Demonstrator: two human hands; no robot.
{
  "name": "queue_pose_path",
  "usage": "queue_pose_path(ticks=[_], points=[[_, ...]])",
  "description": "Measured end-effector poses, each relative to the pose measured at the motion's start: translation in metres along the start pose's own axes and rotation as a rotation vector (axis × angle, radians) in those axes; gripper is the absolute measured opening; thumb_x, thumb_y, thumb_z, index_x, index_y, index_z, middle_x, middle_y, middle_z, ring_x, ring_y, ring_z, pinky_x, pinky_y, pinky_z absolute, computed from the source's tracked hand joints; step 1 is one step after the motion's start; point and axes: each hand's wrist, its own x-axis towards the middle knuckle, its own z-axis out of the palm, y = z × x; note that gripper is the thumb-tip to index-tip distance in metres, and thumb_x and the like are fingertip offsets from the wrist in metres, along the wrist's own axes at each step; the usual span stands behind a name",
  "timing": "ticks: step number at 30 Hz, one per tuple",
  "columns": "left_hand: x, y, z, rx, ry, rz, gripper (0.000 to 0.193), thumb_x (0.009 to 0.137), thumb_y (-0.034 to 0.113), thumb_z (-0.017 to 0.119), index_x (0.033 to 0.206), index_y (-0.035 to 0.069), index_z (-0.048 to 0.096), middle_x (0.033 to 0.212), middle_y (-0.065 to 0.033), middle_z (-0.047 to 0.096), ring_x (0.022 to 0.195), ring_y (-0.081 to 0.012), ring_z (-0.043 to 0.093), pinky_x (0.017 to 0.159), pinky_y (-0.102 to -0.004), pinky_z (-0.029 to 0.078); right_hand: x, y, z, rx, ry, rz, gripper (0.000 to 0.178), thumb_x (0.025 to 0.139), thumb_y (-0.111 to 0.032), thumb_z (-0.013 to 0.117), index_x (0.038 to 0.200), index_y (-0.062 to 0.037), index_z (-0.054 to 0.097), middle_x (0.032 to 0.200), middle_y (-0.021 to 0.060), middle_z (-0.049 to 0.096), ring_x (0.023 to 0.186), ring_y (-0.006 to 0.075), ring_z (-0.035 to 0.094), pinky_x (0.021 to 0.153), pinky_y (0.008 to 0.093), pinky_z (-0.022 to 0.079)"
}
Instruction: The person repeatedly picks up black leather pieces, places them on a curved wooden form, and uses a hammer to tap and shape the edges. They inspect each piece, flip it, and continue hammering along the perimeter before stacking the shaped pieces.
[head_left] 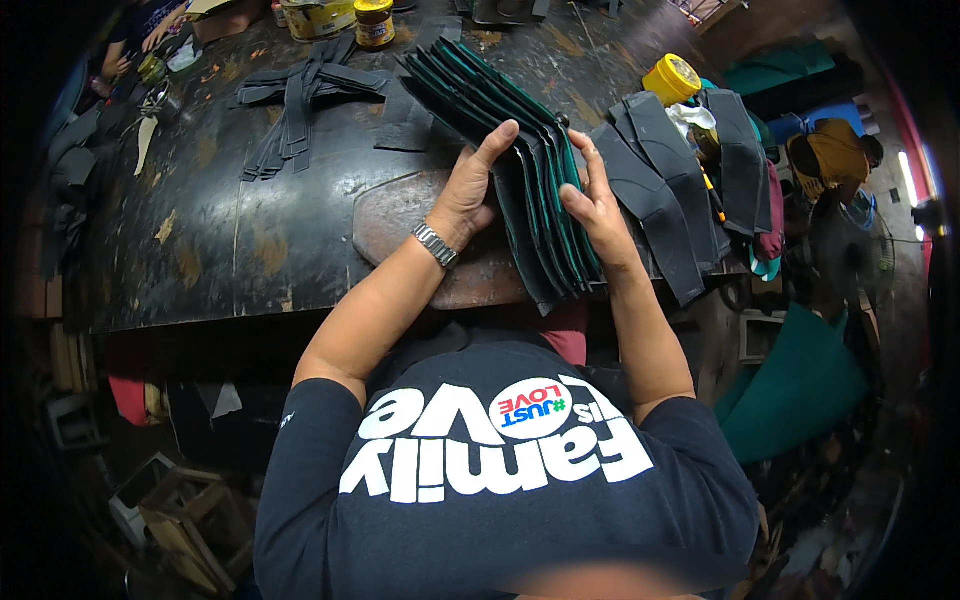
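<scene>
Between my two hands stands a thick stack of black and dark green sheet pieces [535, 190], tilted on edge and bent near its middle. My left hand [476, 180] is closed against the stack's left side, thumb up along it; its other fingers are hidden behind. My right hand [598, 205] grips the right side, with the thumb and a finger showing on the edges. The stack's lower end sits over a worn reddish-brown board [400, 215] at the table's near edge.
Black strips [300, 100] lie crossed on the dark table [190, 220]. Curved black cut pieces [655, 180] are piled at the right, beside a yellow tub [672, 80] and an orange pen [714, 198]. Yellow containers [374, 22] stand at the back. Another person's hand [158, 36] shows far left.
</scene>
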Motion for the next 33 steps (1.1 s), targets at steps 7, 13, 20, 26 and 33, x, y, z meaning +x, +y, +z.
queue_pose_path(ticks=[7, 13, 20, 26, 33], points=[[-0.005, 0.005, 0.003, -0.028, -0.027, -0.003, 0.041, 0.092, 0.038, 0.077, 0.115, 0.005, 0.068, 0.109, -0.0094, 0.075, 0.097, -0.0192, 0.073, 0.091, -0.0355, 0.059, -0.002, -0.003, 0.007, 0.000, 0.084, 0.047, 0.078, 0.091, -0.024, 0.070, 0.156, -0.0058, 0.032, 0.140, 0.0165, 0.057, 0.129, 0.0216, 0.055, 0.112, 0.0342, 0.039], [-0.003, 0.004, 0.001, -0.021, -0.014, 0.025, 0.041, 0.093, 0.038, 0.077, 0.115, 0.005, 0.068, 0.109, -0.0093, 0.075, 0.097, -0.0189, 0.073, 0.090, -0.0348, 0.059, 0.004, 0.005, 0.002, 0.072, 0.082, -0.036, 0.072, 0.095, -0.018, 0.067, 0.155, 0.0003, 0.033, 0.150, 0.0215, 0.047, 0.136, 0.0250, 0.050, 0.115, 0.0348, 0.035], [-0.004, 0.005, -0.002, -0.014, -0.051, -0.020, 0.048, 0.091, 0.037, 0.079, 0.123, 0.005, 0.063, 0.115, -0.0057, 0.071, 0.105, -0.0161, 0.068, 0.096, -0.0336, 0.054, -0.003, -0.001, 0.008, -0.046, 0.050, -0.001, 0.088, 0.087, -0.021, 0.074, 0.159, -0.0016, 0.027, 0.151, 0.0192, 0.046, 0.139, 0.0245, 0.047, 0.117, 0.0356, 0.034], [-0.002, 0.004, -0.001, 0.009, -0.027, -0.003, 0.049, 0.091, 0.036, 0.079, 0.124, 0.004, 0.062, 0.116, -0.0057, 0.070, 0.106, -0.0165, 0.068, 0.095, -0.0335, 0.055, -0.003, -0.006, 0.014, -0.111, 0.060, 0.005, 0.105, 0.078, -0.022, 0.084, 0.161, -0.0044, 0.023, 0.149, 0.0190, 0.047, 0.137, 0.0253, 0.049, 0.117, 0.0371, 0.034], [-0.011, 0.009, 0.003, -0.203, -0.109, -0.062, 0.072, 0.083, 0.064, 0.075, 0.116, 0.001, 0.066, 0.106, -0.0165, 0.074, 0.091, -0.0232, 0.076, 0.080, -0.0394, 0.066, -0.022, -0.001, 0.042, -0.897, 0.051, -0.426, 0.104, 0.083, -0.051, 0.080, 0.160, -0.0043, 0.027, 0.158, 0.0276, 0.034, 0.149, 0.0411, 0.032, 0.121, 0.0471, 0.026]])
